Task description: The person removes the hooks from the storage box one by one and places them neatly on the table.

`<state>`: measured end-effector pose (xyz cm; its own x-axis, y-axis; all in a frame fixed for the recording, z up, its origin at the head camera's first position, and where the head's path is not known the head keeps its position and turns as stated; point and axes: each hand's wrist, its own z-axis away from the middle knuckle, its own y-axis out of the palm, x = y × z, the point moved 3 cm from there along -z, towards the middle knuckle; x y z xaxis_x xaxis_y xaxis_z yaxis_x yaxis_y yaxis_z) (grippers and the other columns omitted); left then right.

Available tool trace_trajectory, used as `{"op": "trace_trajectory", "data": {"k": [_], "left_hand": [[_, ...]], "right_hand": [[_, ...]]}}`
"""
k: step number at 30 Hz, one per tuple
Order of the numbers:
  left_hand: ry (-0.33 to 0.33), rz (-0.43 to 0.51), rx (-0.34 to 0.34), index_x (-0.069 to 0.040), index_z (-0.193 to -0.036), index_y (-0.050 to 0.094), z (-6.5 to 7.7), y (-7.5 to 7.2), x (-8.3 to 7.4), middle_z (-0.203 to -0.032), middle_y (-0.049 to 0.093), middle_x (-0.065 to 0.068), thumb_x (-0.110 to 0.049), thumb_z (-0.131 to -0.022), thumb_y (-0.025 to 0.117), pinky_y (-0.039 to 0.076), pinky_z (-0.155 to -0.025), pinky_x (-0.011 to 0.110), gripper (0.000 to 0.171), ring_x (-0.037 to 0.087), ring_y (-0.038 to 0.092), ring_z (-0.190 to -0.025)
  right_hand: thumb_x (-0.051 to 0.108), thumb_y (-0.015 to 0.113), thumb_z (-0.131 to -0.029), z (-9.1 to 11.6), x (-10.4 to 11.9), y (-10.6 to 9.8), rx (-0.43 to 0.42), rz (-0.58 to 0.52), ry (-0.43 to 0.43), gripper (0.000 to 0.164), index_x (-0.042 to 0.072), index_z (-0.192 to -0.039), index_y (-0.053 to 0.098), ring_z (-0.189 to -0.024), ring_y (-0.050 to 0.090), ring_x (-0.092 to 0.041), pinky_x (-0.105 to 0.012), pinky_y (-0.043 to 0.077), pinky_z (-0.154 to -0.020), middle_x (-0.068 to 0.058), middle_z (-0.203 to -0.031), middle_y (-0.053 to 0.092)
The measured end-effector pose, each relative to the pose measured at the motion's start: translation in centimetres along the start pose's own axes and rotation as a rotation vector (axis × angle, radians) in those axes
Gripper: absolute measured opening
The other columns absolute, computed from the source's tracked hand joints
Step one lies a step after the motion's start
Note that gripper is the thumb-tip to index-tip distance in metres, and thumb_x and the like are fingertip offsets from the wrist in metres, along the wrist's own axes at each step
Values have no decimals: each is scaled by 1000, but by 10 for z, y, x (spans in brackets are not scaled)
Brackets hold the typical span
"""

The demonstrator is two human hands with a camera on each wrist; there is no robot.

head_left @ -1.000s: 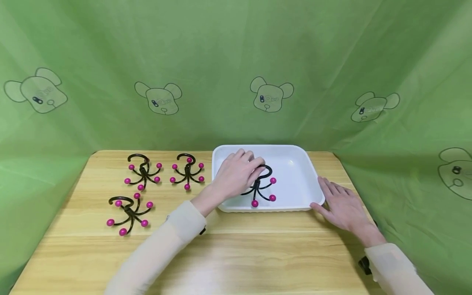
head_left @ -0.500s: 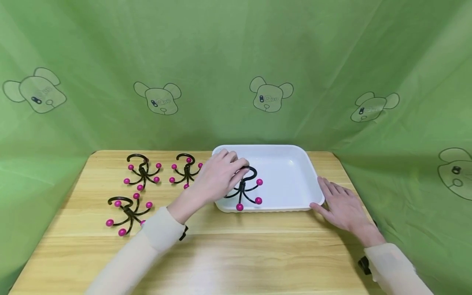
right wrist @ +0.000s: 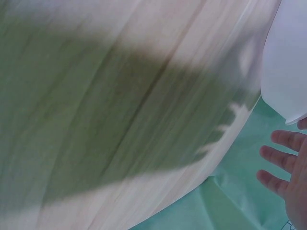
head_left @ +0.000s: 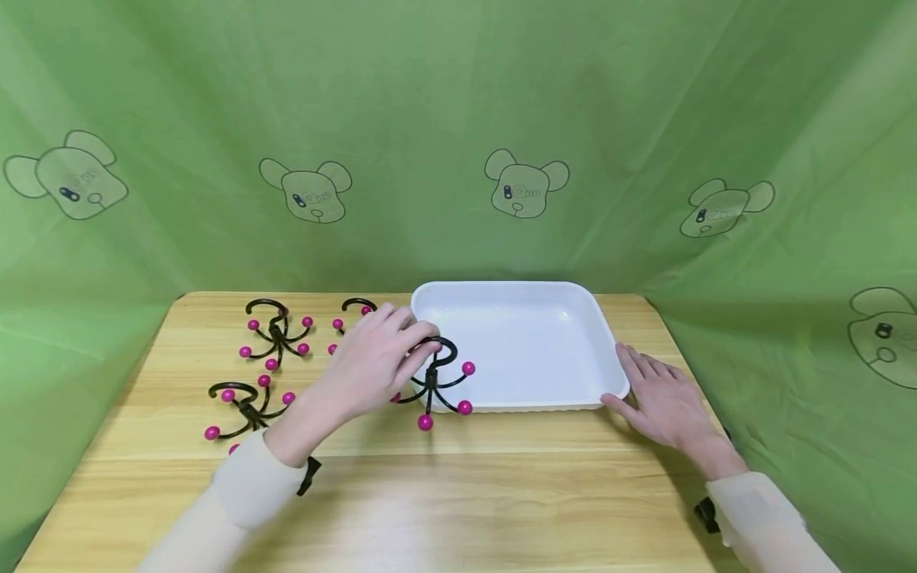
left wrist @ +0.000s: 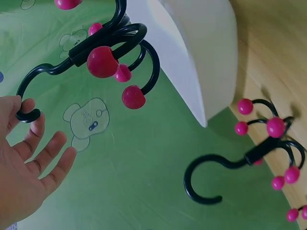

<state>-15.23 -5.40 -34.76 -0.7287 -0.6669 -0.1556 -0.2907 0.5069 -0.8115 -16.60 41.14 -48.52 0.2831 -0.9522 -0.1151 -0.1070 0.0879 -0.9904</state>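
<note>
A black multi-armed hanger hook (head_left: 431,379) with pink ball tips hangs from my left hand (head_left: 376,358), which pinches its curved top between thumb and forefinger. In the head view it overlaps the left front corner of the white tray (head_left: 516,404). The left wrist view shows the pinched hook end (left wrist: 33,115), the other fingers spread loosely. My right hand (head_left: 662,402) rests with extended fingers against the tray's right front corner; the right wrist view catches its fingers (right wrist: 278,158) beside the white wall.
Similar hooks lie on the wooden table (head_left: 501,501): one at the back left (head_left: 278,333), one nearer the front (head_left: 248,410), and one partly hidden behind my left hand (head_left: 358,304). A green curtain (head_left: 430,119) surrounds the table's back and sides.
My left hand has carried the hook leftward and a little toward me, from over the tray's interior to its left front corner. The right hand and tray stay in place.
</note>
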Motion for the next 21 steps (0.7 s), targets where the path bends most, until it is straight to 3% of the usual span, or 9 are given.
{"op": "trace_trajectory", "data": {"k": [5,12,21], "left_hand": [[2,7,-45,-17,-108,74,16,-10,6,-91,65,0,-27,-101,68,51,-72,33,14,21,58,-87],[-43,-19,-46,-15,-111,74,39,-19,19,-94,66,1,-25,-100,70,53,-74,35,15,20,60,-91],[-75,-37,-55,-15,-111,75,66,-20,34,-94,68,1,-25,-101,68,55,-75,36,16,20,62,-90]], "right_hand": [[66,50,-102,0,0,0,4,-1,-1,97,3,-168,15,-142,49,-54,-70,43,-113,-29,-163,42],[66,50,-102,1,0,0,6,-3,1,97,4,-168,15,-142,49,-54,-70,42,-113,-29,-163,42],[65,51,-102,0,0,-1,-4,-2,-3,97,3,-168,17,-141,49,-54,-70,43,-112,-29,-163,42]]}}
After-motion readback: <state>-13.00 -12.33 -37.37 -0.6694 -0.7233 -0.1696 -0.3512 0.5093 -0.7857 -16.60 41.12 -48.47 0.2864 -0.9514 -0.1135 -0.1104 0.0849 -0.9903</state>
